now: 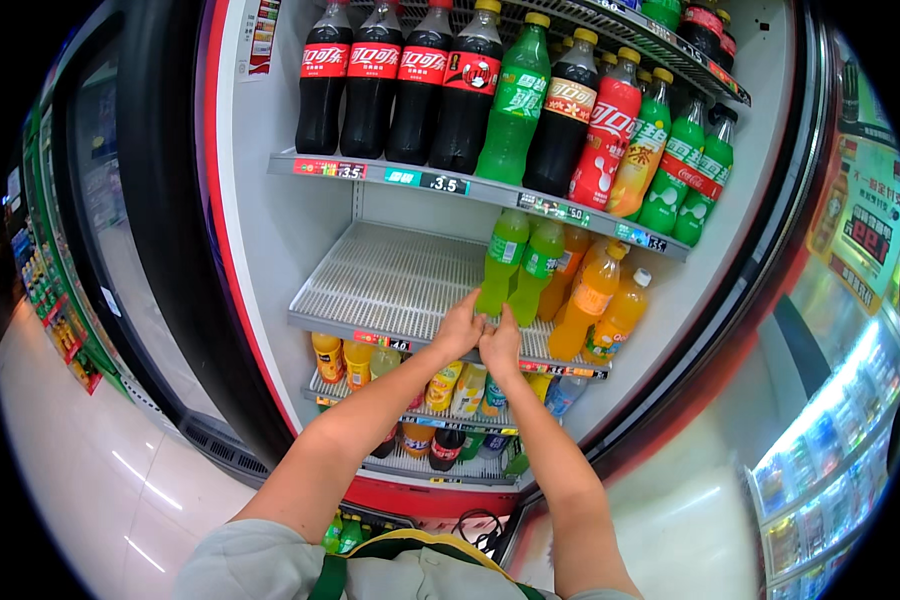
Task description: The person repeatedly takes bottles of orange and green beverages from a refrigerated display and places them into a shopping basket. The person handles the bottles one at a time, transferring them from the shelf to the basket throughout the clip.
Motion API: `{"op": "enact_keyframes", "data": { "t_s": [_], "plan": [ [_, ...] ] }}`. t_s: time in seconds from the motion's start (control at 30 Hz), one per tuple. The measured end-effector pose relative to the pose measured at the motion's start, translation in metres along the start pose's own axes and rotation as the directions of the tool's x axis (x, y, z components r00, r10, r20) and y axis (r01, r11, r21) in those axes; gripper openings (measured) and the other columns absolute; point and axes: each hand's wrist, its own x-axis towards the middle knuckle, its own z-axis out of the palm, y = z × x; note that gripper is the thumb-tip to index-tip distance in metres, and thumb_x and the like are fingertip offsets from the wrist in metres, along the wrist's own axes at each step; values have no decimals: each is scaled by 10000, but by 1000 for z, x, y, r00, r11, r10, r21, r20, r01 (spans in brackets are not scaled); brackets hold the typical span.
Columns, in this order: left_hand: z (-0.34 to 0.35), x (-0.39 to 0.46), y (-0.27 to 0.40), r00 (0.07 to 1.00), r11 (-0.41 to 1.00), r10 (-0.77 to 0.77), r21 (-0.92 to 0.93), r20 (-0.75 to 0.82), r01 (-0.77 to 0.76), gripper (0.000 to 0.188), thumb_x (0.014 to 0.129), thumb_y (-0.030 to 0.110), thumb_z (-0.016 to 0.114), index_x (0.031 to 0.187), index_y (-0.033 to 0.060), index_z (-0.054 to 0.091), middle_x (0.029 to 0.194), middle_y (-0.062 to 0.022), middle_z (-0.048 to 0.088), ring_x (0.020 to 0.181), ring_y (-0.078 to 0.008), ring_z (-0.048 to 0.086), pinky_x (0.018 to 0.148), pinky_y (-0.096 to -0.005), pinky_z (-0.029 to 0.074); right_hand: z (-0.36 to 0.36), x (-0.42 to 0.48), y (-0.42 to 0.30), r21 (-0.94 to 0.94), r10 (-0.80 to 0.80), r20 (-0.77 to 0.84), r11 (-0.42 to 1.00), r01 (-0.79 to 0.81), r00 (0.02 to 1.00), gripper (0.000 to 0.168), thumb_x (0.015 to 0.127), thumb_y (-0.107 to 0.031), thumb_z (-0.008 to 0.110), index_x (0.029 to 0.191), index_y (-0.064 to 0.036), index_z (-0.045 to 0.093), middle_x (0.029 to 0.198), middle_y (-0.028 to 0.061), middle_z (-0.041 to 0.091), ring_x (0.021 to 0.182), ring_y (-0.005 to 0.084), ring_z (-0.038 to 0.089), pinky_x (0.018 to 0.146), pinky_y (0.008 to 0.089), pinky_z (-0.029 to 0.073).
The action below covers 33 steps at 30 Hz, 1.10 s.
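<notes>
My left hand [460, 328] and my right hand [502, 343] meet at the front edge of a white slatted cooler shelf [390, 270]. Between their extended forefingers is the base of a yellow-green soda bottle [504, 251], standing upright on that shelf. The right forefinger also lies close to a second yellow-green bottle [538, 270], just to the right. My thumbs come together in front of the first bottle, and the finger undersides are hidden. Beside these bottles stand orange soda bottles [589, 300] and a white-capped orange drink bottle [621, 315].
Above, a shelf edge [412, 178] with price tags carries Coca-Cola bottles [367, 90] and a green Sprite bottle [520, 97]. Juice bottles [442, 386] fill the shelf below. A dark cooler door [157, 225] is at left. A poster [862, 217] bearing writing shows at right.
</notes>
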Motion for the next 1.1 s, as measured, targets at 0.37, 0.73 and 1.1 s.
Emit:
{"op": "enact_keyframes", "data": {
  "t_s": [0.37,0.73,1.1],
  "plan": [
    [19,38,-16,998,975,-26,-217,50,36,597,764,194,591,1264,-11,337,1161,-259,482,1047,-376,496,871,-383,407,19,23,17,-53,-92,-184,995,84,979,423,772,-20,467,1184,68,425,1069,273,512,974,399,511,844,406,412],
    [16,45,-21,996,980,-46,-195,-81,29,582,675,299,738,1069,-42,478,1000,-163,568,919,-252,557,788,-346,449,20,24,20,80,-137,-126,986,148,982,299,750,12,478,1048,21,512,770,159,583,686,284,585,623,350,464],
    [14,39,-16,991,986,-89,-150,-99,74,492,644,303,724,976,-3,529,915,-173,619,855,-299,605,721,-347,477,18,23,24,140,-19,-175,989,44,984,287,747,-4,463,1027,11,524,902,178,598,782,275,584,716,348,460]
  ]
}}
